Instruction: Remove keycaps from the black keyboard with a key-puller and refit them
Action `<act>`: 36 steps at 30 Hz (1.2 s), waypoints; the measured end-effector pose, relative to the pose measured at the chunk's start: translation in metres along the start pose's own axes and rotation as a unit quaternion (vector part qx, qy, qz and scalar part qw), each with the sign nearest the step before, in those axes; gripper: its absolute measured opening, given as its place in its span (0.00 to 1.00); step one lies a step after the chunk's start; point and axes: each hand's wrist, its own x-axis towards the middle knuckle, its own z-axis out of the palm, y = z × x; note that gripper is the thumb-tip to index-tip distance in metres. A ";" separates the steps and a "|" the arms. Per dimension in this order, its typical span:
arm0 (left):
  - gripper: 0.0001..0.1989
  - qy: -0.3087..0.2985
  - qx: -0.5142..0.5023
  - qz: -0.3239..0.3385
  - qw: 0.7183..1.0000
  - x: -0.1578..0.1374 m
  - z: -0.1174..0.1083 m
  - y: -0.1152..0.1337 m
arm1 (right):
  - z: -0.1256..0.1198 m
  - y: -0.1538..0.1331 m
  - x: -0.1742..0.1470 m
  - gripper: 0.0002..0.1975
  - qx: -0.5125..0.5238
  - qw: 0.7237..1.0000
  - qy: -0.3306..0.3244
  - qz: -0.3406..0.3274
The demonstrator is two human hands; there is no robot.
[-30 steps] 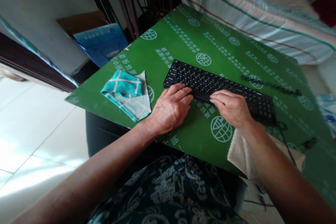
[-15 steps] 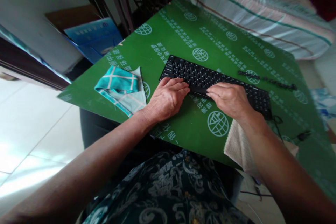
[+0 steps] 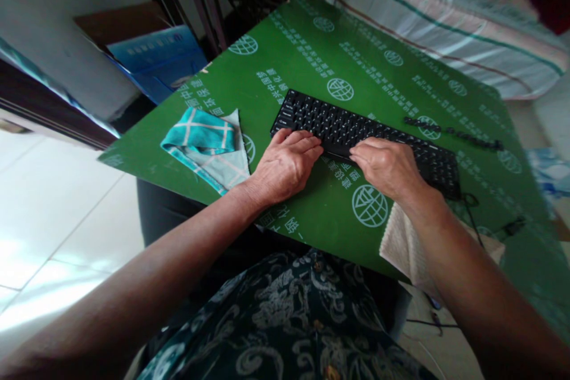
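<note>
A black computer keyboard (image 3: 329, 119) lies slantwise on the green table (image 3: 285, 231). Across the keyboard's near left edge rests my left hand (image 3: 289, 160), fingers stretched out and lying on its lower keys. My right hand (image 3: 385, 166) is closed at the near edge, its thumb and fingertips pinched together against the space bar (image 3: 336, 150). Whether anything small is between those fingertips is hidden. Between the two hands the front rim of the keyboard shows.
Left of the keyboard lies a folded turquoise checked cloth (image 3: 205, 133). A beige cloth (image 3: 403, 243) hangs over the near edge beneath my right forearm. Small black pieces (image 3: 449, 132) line up behind the keyboard. Its cable (image 3: 472, 219) trails right. A blue box (image 3: 160, 59) stands beyond the left edge.
Both hands stay in nearly the same place on the keyboard. The view has shifted very slightly.
</note>
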 end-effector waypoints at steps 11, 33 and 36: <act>0.17 0.017 0.013 0.016 1.000 0.000 0.002 0.004 | 0.008 0.001 -0.005 0.12 0.011 1.000 0.022 0.007; 0.17 0.034 0.071 0.019 0.997 0.007 0.007 0.017 | 0.000 -0.014 -0.003 0.13 -0.132 0.990 0.003 -0.040; 0.16 0.031 0.090 0.021 0.995 0.009 0.007 0.018 | 0.001 -0.017 -0.004 0.14 -0.145 0.988 0.004 -0.043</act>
